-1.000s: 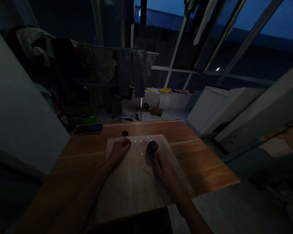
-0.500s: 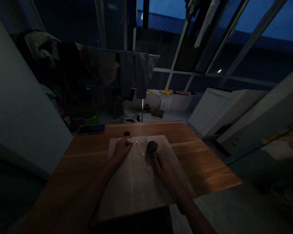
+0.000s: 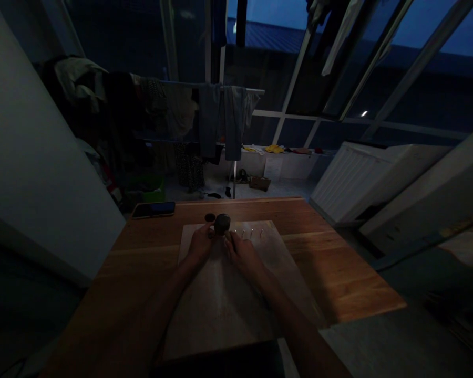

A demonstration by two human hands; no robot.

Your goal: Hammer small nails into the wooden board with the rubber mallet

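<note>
My right hand (image 3: 242, 252) is closed round the short handle of a hammer with a dark, rounded head (image 3: 222, 224). The head is right beside the fingertips of my left hand (image 3: 201, 242), partly covering them. Those fingers are drawn together near the far left of a pale wooden board (image 3: 205, 310); whatever is between them is hidden. Several thin nails (image 3: 251, 233) stand upright in a row along the board's far part, to the right of the hammer head. My right hand and forearm cover the area where loose nails lay.
The board lies on a wooden table (image 3: 339, 273). A phone (image 3: 153, 209) rests at the far left corner, near a dark round spot (image 3: 209, 217) in the tabletop. Beyond stand a clothes rack with hanging laundry (image 3: 208, 121) and a white ribbed cabinet-like unit (image 3: 350, 178). The room is dim.
My right hand has brought the hammer leftward, from over the nail row to my left fingertips. My left hand stays at about the same place on the board. The view has shifted slightly.
</note>
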